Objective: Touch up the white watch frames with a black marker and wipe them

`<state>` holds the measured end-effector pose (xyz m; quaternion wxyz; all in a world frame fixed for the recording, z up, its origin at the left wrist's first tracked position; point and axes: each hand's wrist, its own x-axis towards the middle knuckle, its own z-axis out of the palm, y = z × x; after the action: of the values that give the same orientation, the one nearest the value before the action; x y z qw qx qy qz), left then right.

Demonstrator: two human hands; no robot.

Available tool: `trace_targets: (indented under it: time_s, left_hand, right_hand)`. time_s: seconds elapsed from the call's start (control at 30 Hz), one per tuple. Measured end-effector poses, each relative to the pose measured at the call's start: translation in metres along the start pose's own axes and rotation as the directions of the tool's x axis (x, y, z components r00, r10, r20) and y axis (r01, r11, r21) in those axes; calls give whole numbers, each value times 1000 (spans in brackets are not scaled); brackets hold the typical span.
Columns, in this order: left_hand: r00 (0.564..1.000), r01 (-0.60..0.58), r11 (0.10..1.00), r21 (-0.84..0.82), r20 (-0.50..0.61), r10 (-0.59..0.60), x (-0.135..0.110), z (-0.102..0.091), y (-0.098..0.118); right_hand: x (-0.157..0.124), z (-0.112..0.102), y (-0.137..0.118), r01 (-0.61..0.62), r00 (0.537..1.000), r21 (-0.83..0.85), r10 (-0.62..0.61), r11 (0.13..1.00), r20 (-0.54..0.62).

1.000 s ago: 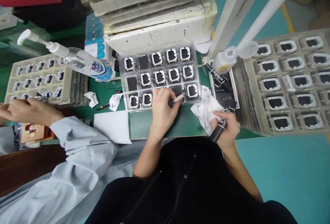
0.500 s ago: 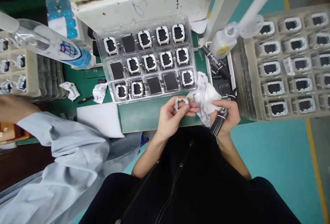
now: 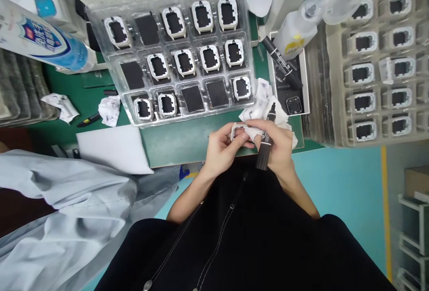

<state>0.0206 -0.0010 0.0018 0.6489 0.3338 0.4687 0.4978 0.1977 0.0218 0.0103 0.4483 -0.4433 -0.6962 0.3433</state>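
Observation:
Between the fingers of my left hand (image 3: pixel 223 148) is a small pale watch-case-like frame (image 3: pixel 233 132), partly covered by the fingers. My right hand (image 3: pixel 279 145) is closed around a black marker pen (image 3: pixel 264 150), its dark tip pointing away from me. The same hand pinches a piece of white tissue (image 3: pixel 254 132) against the frame. Crumpled, stained tissues (image 3: pixel 259 103) lie just beyond the right hand. Past both hands sits a clear plastic tray (image 3: pixel 134 119) with several similar white frames (image 3: pixel 167 103) in its pockets; some pockets show only black pads (image 3: pixel 192 99).
Stacked trays of frames (image 3: pixel 330 103) stand at the right. A shallow box (image 3: pixel 305 99) holds markers, beside a squeeze bottle (image 3: pixel 296 31). At left are a large labelled bottle (image 3: pixel 50 40), a white pad (image 3: pixel 112 152), crumpled tissues (image 3: pixel 110 110) and a co-worker's grey-blue sleeve (image 3: pixel 83 197).
My right hand has moved left to my left hand, carrying the marker and bringing white tissue onto the frame. The camera view has shifted closer to the tray.

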Motion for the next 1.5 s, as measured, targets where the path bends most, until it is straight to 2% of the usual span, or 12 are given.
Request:
trace_targets:
  time_s: [0.33,0.9,1.2,1.3,1.5]
  left_hand:
    - [997,-55,996,75,61,51,-3,-4,-1]
    - [988,-88,980,179,144,63,-4,-4,1]
    - [978,-157,955,253,172,116,-2,-5,3]
    - [981,-120,963,242,175,79,-1,-4,3]
    - [986,-2,993,122,168,-19,0,-2,5]
  right_hand:
    - [4,-7,-13,-119,992,19,118,993,51]
    - [6,-13,-15,-188,980,47,184,981,82]
    - [6,-14,-12,-221,972,47,215,974,95]
    - [6,-15,-10,-233,970,42,229,971,85]
    - [1,-18,0,-234,971,34,232,972,54]
